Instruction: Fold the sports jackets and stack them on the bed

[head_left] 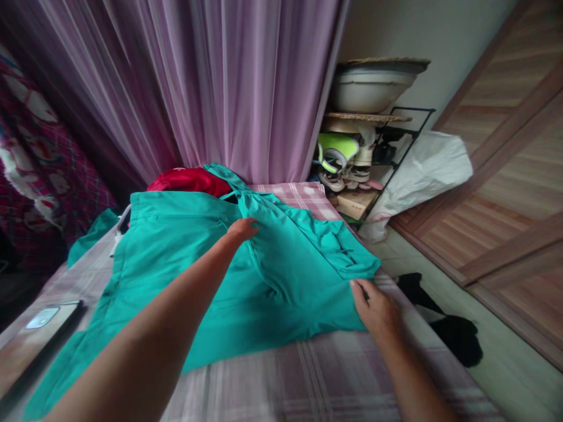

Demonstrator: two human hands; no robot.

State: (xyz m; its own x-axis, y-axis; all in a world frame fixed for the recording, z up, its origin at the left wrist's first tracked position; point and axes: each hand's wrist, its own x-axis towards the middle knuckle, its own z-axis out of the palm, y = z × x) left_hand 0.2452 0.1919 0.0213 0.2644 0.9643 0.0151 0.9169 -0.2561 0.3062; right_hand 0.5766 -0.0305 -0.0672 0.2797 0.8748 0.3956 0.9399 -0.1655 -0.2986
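Note:
A teal jacket [176, 258] lies spread out over a plaid cloth, with a zip line running across its upper left part. My left hand [243, 230] is closed on the fabric near the jacket's middle, at the edge of a front panel. Over at the right end, my right hand [377, 305] pinches the garment's edge between thumb and fingers, its thumb on top. The fingertips under the fabric are hidden. My left forearm crosses over the jacket and covers part of it.
Red fabric [191, 181] lies behind the jacket, before a purple curtain [246, 88]. A phone [39, 334] rests at the left. Beyond the plaid cloth [281, 381], a rack holds a basin [373, 88] and shoes; a white bag [422, 176] and dark cloth [457, 337] are at the right.

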